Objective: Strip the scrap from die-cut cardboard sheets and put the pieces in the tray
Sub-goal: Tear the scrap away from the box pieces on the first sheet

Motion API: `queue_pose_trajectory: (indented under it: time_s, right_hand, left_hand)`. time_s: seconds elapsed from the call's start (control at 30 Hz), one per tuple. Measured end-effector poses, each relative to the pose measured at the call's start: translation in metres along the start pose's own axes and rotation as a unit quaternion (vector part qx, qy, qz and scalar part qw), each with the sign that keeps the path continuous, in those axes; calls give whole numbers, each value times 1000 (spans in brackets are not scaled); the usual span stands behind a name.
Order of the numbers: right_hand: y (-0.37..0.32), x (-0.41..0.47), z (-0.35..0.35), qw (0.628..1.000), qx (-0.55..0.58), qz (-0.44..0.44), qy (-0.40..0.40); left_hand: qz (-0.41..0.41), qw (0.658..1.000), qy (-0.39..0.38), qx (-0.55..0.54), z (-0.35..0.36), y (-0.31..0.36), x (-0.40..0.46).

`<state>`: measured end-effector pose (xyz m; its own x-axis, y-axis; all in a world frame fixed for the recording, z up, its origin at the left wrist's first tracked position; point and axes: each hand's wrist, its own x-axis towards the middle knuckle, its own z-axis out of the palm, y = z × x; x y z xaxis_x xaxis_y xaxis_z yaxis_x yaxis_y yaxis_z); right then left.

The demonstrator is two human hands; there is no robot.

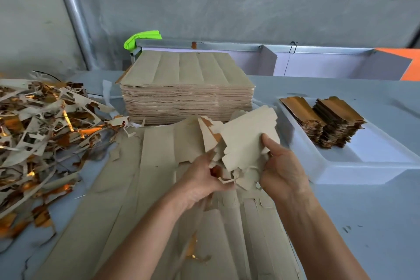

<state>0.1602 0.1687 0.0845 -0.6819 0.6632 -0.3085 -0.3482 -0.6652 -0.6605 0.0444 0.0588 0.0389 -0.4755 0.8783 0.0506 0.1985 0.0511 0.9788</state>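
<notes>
A grey table [363, 223] fills the lower view. On it, under both forearms, lies a large die-cut cardboard sheet [141, 188], plain brown side up, scored into long parallel panels, its far and right parts torn ragged where pieces have come away. Behind it, at the middle of the table, stands a tall square stack of sheets [186, 88] of the same brown board, with straight crease lines across its top. To the left spreads a loose scrap heap [41, 125] of thin curling strips, pale on one face and shiny gold-orange on the other. To the right sits a shallow white tray [354, 166], holding two short piles of stripped pieces [327, 123] side by side at its far end, gold foil face up, edges dark and layered.

Above the torn part of the flat sheet, both hands hold a small bundle of cardboard. The right hand [284, 168] grips a cut piece [247, 141], a pale brown panel with notched edges, thumb on its near face and fingers curled behind. The left hand [200, 179] pinches the frayed scrap strips [229, 177] hanging at that piece's lower left, fingers closed on them; a flash of orange foil shows between the layers. The piece is lifted clear of the table, just left of the tray.
</notes>
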Motion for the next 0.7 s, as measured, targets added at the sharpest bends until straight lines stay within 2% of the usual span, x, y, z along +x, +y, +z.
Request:
queue_pose_trajectory:
  time_s: [0.1,0.17,0.3,0.37,0.5,0.6,0.67,0.7]
  right_hand:
    - [7,-4,12,999,8,19,-35]
    - [1,-1,13,1000,8,-19,-20]
    - [-31,8,-6,993,16,-103,53]
    - [-45,13,-23,985,26,-131,110]
    - [-56,20,-46,957,-47,-170,229]
    - [-50,28,-46,938,-139,-195,249]
    - [-44,34,-39,935,-179,-198,233]
    - [-42,38,-35,937,-184,-197,224]
  left_hand:
    - [-23,999,-35,-26,8,-2,0]
    - [-25,998,-44,-37,5,-4,-4]
    - [9,984,7,-180,-23,-7,-17]
    - [40,979,24,-200,-44,-11,-26]
    - [88,952,-16,-292,-76,-7,-40]
    - [101,929,-74,-348,-89,-5,-43]
    - [68,939,-72,-329,-92,-3,-44]
    - [28,963,-33,-267,-93,0,-45]
